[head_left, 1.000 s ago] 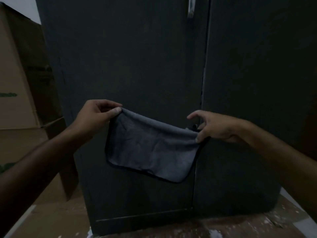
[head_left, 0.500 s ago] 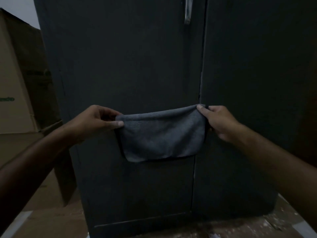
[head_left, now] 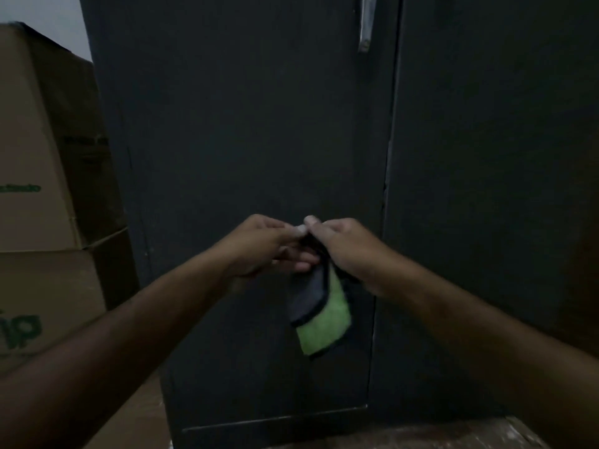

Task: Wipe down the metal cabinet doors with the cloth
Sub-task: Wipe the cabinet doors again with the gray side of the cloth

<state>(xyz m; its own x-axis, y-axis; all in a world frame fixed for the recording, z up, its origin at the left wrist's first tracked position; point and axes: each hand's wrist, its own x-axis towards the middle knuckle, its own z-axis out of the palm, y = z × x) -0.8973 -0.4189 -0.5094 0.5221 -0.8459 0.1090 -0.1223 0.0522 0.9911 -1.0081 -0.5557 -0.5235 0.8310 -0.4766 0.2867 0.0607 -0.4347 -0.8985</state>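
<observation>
Pinching the folded cloth [head_left: 319, 314] together, both hands [head_left: 304, 246]; green print on cardboard box [head_left: 29, 150] unreadable

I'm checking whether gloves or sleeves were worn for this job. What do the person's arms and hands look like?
The left hand and the right hand are bare, with no gloves, rings or watch visible. Both forearms are bare too, with no sleeve in view.

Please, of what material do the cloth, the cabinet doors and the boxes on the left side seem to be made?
Cloth: likely microfibre, soft and matte; fuzzy nap, one side grey, the other green, dark stitched edge.
Cabinet doors: seemingly painted sheet metal, dark grey, dull; flat, with thin straight seams and a shiny metal handle.
Boxes: cardboard, plain brown, matte; folded edges, green print.
</observation>
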